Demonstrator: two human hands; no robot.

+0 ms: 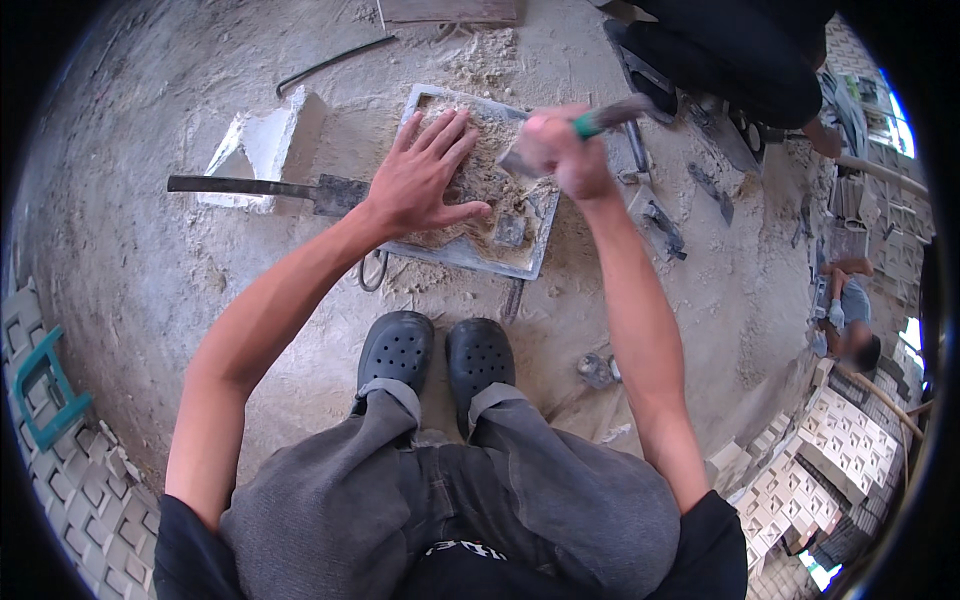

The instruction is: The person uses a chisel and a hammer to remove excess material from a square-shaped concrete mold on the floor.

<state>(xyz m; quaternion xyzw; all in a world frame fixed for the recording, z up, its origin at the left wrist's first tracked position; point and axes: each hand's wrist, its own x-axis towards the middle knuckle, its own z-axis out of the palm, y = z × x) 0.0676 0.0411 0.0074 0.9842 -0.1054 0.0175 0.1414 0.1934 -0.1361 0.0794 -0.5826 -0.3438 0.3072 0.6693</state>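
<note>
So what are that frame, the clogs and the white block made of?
The frame looks like dull metal: thin, straight blue-grey edges, though dust covers parts. The clogs seem matte moulded foam or rubber, with rounded tops and holes. The white block could be plaster or foam; its rough edges don't settle it.

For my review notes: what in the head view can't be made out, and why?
- Right hand and green-banded tool: head view, blurred; finger placement and the tool's ends are unclear.
- Part of the rectangular tray's contents: head view, hidden beneath the left hand.
- Crouching person, upper right: head view, upper body cut off by the picture's edge.
- Brown board: head view, far side cut off by the upper edge.
</note>
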